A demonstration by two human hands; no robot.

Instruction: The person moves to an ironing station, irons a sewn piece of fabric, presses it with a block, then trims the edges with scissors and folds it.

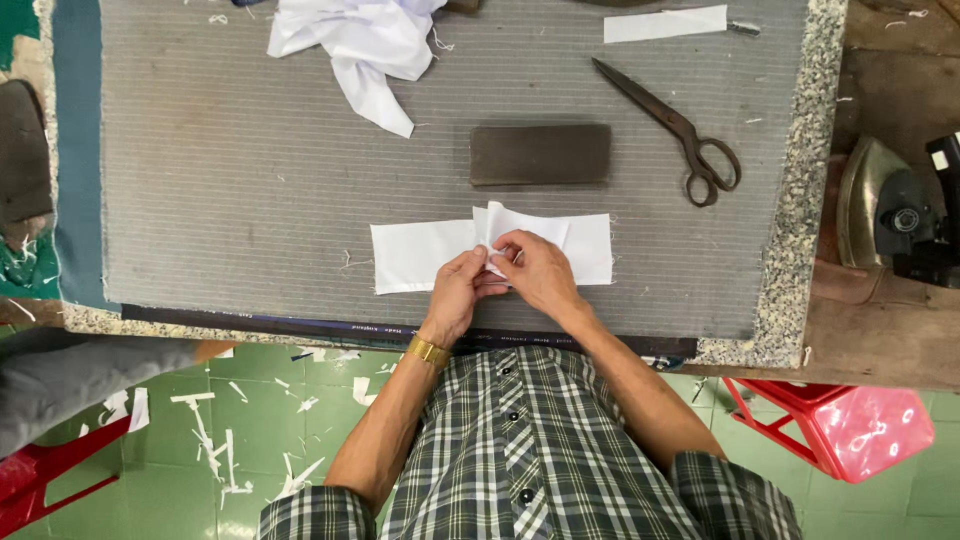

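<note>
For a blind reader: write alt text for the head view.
Both hands, left hand and right hand, pinch a fold in a white cloth strip on a grey pad. Beyond lie a dark block, scissors and crumpled white cloth.

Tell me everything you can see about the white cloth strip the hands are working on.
The white cloth strip is a long flat rectangle of thin woven-looking fabric, lying crosswise on the grey padded table near its front edge. Near its middle a smaller white piece stands folded up. The left hand and right hand pinch it there together. Loose threads fray from its left end. A dark block lies just beyond it, not touching.
</note>
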